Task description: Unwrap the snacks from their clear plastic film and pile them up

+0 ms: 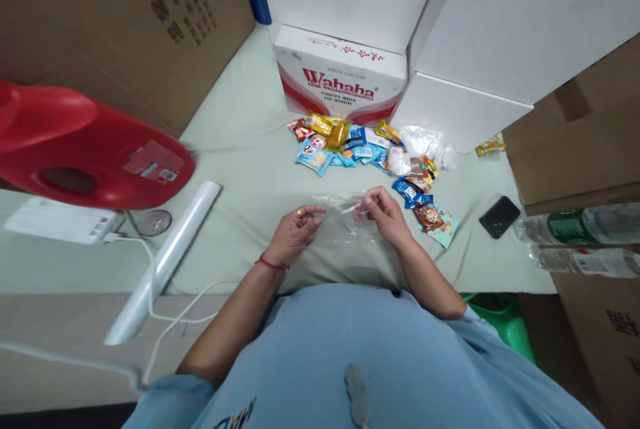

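Film [345, 224] (clear plastic, perhaps a bag) is pinched by the right hand [389, 217] above the near middle of the table [243, 242]; the left hand [294, 234] is curled at its left edge, though whether it is gripped there cannot be told. Nothing is seen inside the film. Wrapped snacks [357, 139] are spread loose beyond, before the water carton [345, 86], so little appears to have been done and most left.
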`<state>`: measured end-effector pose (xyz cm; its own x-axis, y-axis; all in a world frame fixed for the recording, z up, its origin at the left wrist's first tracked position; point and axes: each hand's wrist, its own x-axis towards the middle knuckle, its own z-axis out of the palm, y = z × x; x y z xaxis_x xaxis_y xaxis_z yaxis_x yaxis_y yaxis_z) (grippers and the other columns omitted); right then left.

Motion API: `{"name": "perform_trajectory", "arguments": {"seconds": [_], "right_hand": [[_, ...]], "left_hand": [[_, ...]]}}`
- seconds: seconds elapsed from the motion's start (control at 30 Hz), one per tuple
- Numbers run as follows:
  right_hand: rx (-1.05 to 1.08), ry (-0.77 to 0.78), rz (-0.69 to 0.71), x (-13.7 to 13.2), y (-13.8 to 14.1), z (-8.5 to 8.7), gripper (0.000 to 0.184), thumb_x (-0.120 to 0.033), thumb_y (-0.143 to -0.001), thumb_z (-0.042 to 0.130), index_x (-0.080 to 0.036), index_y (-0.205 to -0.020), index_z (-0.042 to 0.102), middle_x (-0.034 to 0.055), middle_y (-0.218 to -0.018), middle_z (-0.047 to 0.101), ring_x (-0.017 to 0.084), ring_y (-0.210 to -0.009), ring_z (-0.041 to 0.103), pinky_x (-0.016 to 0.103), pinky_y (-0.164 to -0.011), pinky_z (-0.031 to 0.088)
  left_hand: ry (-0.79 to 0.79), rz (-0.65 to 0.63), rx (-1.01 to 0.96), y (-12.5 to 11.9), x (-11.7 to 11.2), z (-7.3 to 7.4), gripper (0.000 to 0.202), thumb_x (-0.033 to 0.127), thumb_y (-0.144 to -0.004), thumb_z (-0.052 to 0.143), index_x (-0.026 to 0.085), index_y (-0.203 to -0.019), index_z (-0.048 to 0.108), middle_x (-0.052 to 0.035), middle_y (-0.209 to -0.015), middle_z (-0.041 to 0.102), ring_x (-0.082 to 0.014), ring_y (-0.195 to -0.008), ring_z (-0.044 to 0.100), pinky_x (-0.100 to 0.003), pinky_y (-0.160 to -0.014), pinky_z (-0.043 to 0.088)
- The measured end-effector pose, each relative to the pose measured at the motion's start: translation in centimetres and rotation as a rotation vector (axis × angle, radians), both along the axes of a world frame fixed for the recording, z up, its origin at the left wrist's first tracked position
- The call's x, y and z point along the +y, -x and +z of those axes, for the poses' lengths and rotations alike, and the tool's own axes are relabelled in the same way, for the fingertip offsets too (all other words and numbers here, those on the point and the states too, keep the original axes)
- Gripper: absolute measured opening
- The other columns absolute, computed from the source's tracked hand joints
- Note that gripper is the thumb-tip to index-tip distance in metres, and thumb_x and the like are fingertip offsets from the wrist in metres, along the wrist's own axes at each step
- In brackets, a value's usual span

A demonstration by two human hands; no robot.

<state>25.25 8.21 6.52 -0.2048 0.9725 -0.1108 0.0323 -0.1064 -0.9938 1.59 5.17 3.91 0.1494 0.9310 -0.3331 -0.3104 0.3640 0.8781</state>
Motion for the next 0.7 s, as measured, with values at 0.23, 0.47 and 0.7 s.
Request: {"name": "perform_trajectory", "arguments": {"seconds": [0.23,0.47,0.7], "right_hand": [[-0.091,-0.019,-0.342,2.0,-2.7,-0.3,0.047,-0.067,-0.086,0.069,-0.028,-0.092,0.044,-0.0069,-0.067,0.052,0.012,-0.044,0.048,0.026,-0.040,0.035],[0.261,0.199,-0.601,1.7,-0.1,-2.7,0.042,-0.050,-0.081,0.077,-0.026,-0.090,0.044,-0.0085,-0.067,0.052,0.008,-0.048,0.045,0.020,-0.040,0.033],[0.564,0.446,-0.533,1.6,1.2,-3.5,0.029,-0.016,-0.075,0.082,-0.021,-0.078,0.053,-0.0094,-0.058,0.050,0.005,-0.046,0.044,0.013,-0.040,0.038]], "left_hand": [[-0.010,0.090,0.200,4.0,2.6,0.4,0.056,0.054,-0.060,0.095,0.019,-0.097,0.070,0.0078,-0.061,0.050,-0.0059,-0.046,0.044,-0.018,-0.042,0.032],[0.246,0.113,0.134,-0.4,-0.3,-0.3,0.077,0.088,-0.065,0.072,0.017,-0.095,0.063,-0.0086,-0.098,0.068,-0.0261,-0.097,0.072,-0.030,-0.065,0.057],[0.120,0.054,0.053,-5.1,-0.1,-1.5,0.065,0.062,-0.055,0.093,0.016,-0.093,0.068,-0.0065,-0.101,0.071,-0.0188,-0.098,0.065,-0.031,-0.088,0.052]]}}
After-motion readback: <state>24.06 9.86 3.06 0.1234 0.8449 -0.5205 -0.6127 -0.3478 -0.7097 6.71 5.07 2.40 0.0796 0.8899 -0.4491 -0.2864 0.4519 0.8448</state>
